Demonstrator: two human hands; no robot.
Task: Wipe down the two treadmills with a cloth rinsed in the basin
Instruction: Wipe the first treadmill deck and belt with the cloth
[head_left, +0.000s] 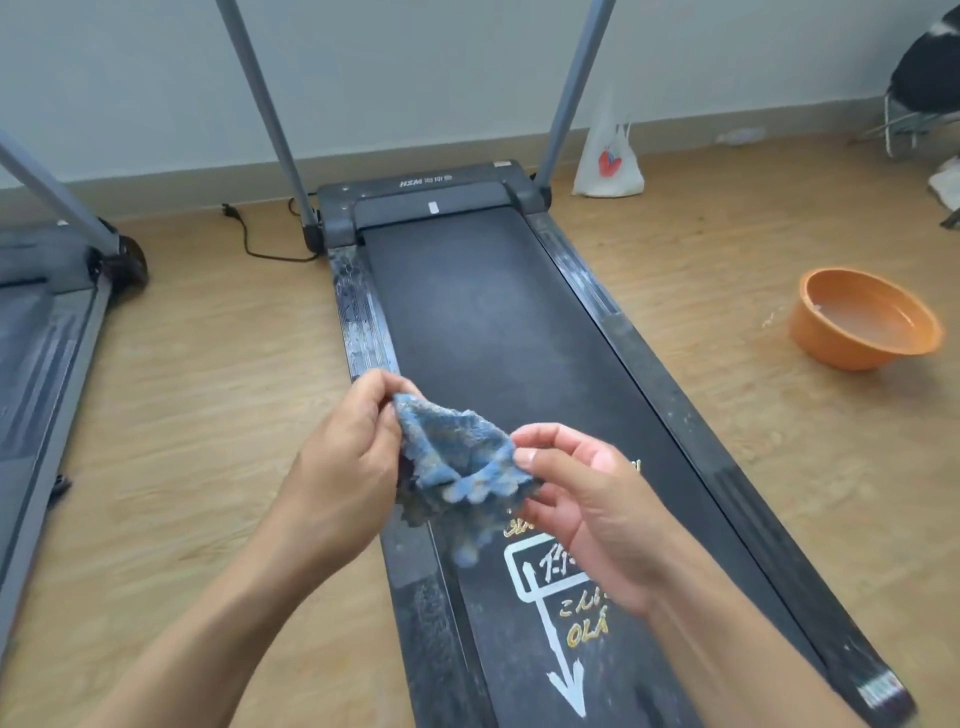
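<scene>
Where the wood-look floor (208, 415) meets a pale wall (415, 62), two treadmills lie parallel: a central treadmill (493, 322), long axis running from the viewer to the wall, and a second treadmill (36, 322) partly seen at left. One orange basin (831, 348) holding water sits on the floor, right of the central deck. One blue cloth (457, 462) hangs crumpled above that deck's left rail, the left hand (343, 457) and right hand (587, 509) each pinching an edge with curled fingers.

Floor: light wood-look laminate flooring (208, 374) | Back: pale grey wall (415, 62), grey skirting board (182, 191) | Cable: thin black power cord (245, 240) on floor by skirting | Bag: white plastic carrier bag with red print (608, 161) standing against skirting | Top right: metal-legged chair (889, 124), partly cut off
</scene>
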